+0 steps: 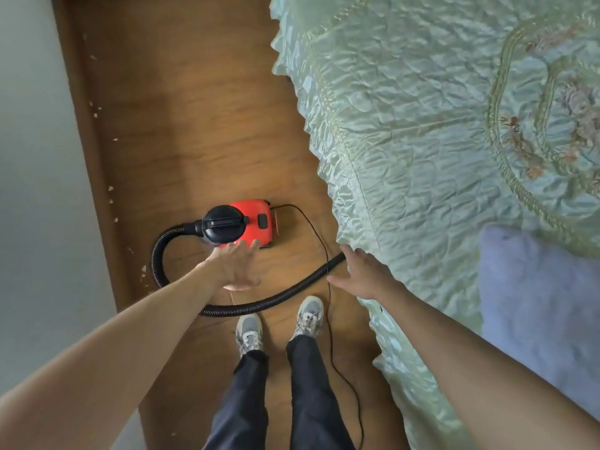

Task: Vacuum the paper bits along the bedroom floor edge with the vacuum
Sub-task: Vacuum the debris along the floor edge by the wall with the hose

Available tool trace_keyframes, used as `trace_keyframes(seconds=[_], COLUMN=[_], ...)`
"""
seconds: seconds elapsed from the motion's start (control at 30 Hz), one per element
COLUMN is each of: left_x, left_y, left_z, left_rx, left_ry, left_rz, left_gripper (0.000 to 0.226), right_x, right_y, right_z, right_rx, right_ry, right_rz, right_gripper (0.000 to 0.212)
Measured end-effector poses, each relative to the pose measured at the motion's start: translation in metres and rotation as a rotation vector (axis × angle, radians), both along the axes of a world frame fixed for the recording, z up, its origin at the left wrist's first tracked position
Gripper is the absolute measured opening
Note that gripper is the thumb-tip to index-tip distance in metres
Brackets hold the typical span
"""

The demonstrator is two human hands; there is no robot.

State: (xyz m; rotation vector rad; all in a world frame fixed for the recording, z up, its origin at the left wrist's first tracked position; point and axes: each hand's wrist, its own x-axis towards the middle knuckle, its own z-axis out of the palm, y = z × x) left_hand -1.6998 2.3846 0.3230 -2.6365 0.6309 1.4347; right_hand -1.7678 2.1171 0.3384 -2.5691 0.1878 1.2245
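Red vacuum [250, 222] on wood floor [201, 125] beside bed [422, 125], hose [156, 254] looping left, then back toward bed edge, paper bits [111, 188] scattered along baseboard [94, 141], left hand [235, 266] spread above vacuum, holding nothing, right hand [365, 276] fingers straight, empty, near hose end.

Bed [402, 323] fills the right side, covered w/ a pale green quilted satin bedspread [406, 125]; scalloped edge, embroidered floral rings toward the bed's far right. On the bed's near end lies a lilac fleecy item [535, 303], pillow or blanket, can't tell. Left of the bed: a narrow strip of brown wood-grain floor [201, 125]. Beyond that, a dark brown skirting board [86, 125] under a plain pale grey wall [29, 125]. Light soft & even, w/ a faint sheen on the floor.
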Motion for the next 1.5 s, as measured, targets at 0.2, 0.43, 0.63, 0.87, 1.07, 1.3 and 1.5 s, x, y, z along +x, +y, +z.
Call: trace_keyframes(seconds=[0.2,0.43,0.63,0.87,1.07,1.3,1.5], left_x=[-0.052,-0.103,-0.117,-0.115,-0.117,-0.122,-0.125], left_y=[-0.016,-0.012,-0.002,-0.005,-0.011,-0.027,-0.038], left_z=[-0.088,-0.222,-0.310,-0.384,-0.444,-0.488,-0.513], left_rx=[0.023,0.016,0.047,0.032,0.022,-0.013,-0.096], left_ry=[0.123,0.210,0.249,0.277,0.291,0.303,0.320], left_rz=[0.046,0.105,0.121,0.127,0.116,0.099,0.084], left_gripper=[0.085,0.080,0.081,0.071,0.075,0.074,0.065], right_x=[-0.020,-0.037,-0.053,-0.059,-0.054,-0.055,-0.049], right_y=[-0.006,0.009,0.012,0.016,0.019,0.018,0.022], right_z=[-0.094,-0.232,-0.329,-0.407,-0.462,-0.507,-0.529], right_rx=[0.054,0.156,0.148,0.121,0.072,0.025,-0.001], right_ry=[0.092,0.143,0.217,0.287,0.306,0.304,0.169], right_rz=[-0.006,-0.064,-0.072,-0.079,-0.103,-0.191,-0.543], right_gripper=[0.081,0.074,0.069,0.071,0.077,0.082,0.057])
